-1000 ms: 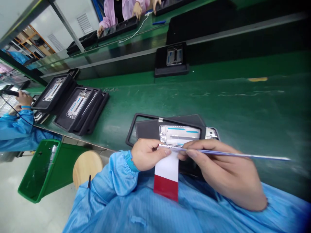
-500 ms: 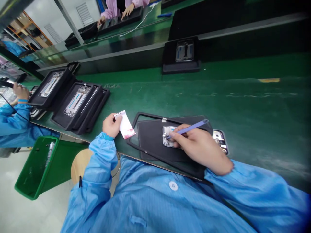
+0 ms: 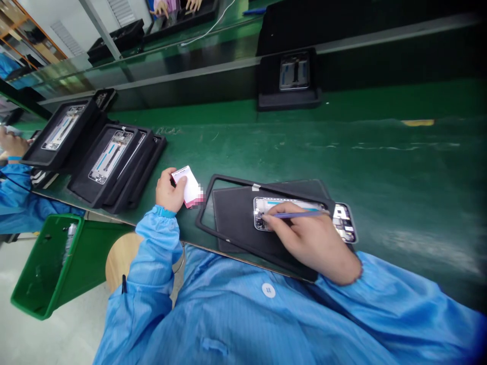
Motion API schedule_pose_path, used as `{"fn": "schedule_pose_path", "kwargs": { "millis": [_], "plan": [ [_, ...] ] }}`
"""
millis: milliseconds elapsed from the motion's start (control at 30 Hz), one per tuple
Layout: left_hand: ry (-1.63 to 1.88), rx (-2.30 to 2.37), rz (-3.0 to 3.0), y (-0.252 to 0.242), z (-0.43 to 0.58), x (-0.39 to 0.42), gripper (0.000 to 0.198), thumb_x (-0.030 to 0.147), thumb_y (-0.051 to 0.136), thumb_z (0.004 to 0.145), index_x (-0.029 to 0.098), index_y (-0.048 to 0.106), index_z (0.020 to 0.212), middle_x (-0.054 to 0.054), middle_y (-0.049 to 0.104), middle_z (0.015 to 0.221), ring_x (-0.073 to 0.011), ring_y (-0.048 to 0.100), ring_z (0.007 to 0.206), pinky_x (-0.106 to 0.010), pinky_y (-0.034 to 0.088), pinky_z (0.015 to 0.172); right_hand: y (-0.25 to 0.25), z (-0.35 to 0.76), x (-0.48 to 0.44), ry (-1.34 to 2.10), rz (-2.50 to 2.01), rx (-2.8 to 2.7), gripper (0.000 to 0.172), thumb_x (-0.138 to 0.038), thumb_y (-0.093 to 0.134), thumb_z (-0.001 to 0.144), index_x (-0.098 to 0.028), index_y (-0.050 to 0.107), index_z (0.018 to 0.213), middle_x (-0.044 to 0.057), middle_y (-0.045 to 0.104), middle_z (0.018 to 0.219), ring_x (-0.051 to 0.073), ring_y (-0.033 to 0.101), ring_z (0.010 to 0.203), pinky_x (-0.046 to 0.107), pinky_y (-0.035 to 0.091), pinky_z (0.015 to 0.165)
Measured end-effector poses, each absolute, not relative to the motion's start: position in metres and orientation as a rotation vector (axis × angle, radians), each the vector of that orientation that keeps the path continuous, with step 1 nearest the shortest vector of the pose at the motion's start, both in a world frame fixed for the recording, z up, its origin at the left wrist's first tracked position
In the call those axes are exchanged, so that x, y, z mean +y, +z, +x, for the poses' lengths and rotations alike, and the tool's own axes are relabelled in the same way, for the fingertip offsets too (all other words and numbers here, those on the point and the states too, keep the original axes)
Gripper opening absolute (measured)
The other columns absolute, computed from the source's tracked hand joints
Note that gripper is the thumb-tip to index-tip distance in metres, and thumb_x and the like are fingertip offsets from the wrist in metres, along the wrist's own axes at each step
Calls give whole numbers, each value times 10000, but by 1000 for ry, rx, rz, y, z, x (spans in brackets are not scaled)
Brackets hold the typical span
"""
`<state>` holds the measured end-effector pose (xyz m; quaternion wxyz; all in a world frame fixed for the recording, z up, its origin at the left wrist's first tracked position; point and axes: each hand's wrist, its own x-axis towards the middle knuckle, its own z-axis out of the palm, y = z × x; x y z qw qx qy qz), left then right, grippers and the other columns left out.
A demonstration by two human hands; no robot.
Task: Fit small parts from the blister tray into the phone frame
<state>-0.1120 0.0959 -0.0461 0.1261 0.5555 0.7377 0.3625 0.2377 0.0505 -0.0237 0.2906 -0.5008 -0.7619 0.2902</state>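
Note:
My left hand (image 3: pixel 170 190) is closed on a small notepad (image 3: pixel 191 186), white with a pinkish-red lower edge and perforations along the top, thumb on its face. My right hand (image 3: pixel 306 235) pinches a slim purple-blue stick tool (image 3: pixel 297 215). The tool's tip is at the left end of an opened phone body (image 3: pixel 260 205), where small circuit parts show; my fingers cover much of the phone. Under the phone is a black foam tray (image 3: pixel 232 213) with a raised rim, lying skewed on the bench. A second opened phone (image 3: pixel 345 223) lies partly beyond my right hand.
Stacked black trays with phone bodies (image 3: pixel 110 157) stand at the left of the green bench (image 3: pixel 236 147). Another tray (image 3: pixel 289 99) with a phone body sits at the back. A green bin (image 3: pixel 72 268) and wooden stool (image 3: pixel 122 258) are below left. Co-workers' hands (image 3: pixel 13 144) show at left and top.
The stick tool in my right hand has tilted lower, nearly level, with its tip still at the phone's left end. My left hand has turned the notepad slightly and shifted left. The view moved a little.

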Motion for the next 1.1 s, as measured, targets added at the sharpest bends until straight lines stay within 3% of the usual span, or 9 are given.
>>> {"fn": "schedule_pose_path", "kwargs": {
  "millis": [167, 633, 867, 967, 1033, 1100],
  "plan": [
    [1127, 2142, 1674, -50, -113, 98, 488, 382, 707, 920, 171, 592, 1344, -123, 713, 1203, -267, 667, 1129, -433, 515, 1108, -25, 238, 41, 662, -1291, -2003, 221, -420, 606, 1036, -253, 733, 968, 22, 816, 904, 219, 771, 790, 338, 573, 818],
    [1151, 2371, 1816, -16, -102, 79, 435, 365, 727, 911, 195, 628, 1299, -162, 627, 1334, -348, 556, 1353, -519, 408, 1223, -30, 234, 52, 771, -1281, -2029, 317, -426, 560, 1046, -245, 731, 848, 24, 829, 990, 211, 766, 780, 350, 557, 754],
    [1129, 1895, 2212, -8, -27, 58, 398, 390, 690, 950, 241, 620, 1313, -137, 646, 1341, -360, 588, 1343, -575, 415, 1227, 21, 270, 39, 966, -1225, -1547, 286, -424, 584, 1039, -221, 720, 888, 57, 793, 942, 204, 753, 857, 334, 602, 790],
    [1053, 1671, 2264, -30, 4, 69, 402, 382, 667, 967, 251, 615, 1343, -150, 629, 1384, -367, 594, 1364, -596, 458, 1219, 65, 356, 26, 712, -1205, -1409, 273, -406, 563, 1053, -231, 764, 995, 83, 796, 1106, 225, 758, 996, 376, 606, 910],
    [1009, 1578, 2261, -44, 19, 82, 374, 358, 643, 973, 259, 627, 1333, -146, 640, 1372, -367, 614, 1360, -603, 490, 1206, 90, 433, 23, 415, -1503, -1349, 247, -315, 620, 1014, -245, 795, 1172, 69, 804, 1074, 212, 749, 938, 363, 572, 901],
    [981, 1511, 2251, -51, 29, 92, 338, 337, 628, 967, 275, 650, 1299, -132, 659, 1342, -361, 639, 1347, -604, 509, 1204, 101, 507, 33, 69, -1906, -1303, 250, -157, 667, 903, -204, 849, 1069, 54, 809, 984, 174, 703, 842, 339, 502, 863]
  ]
}}
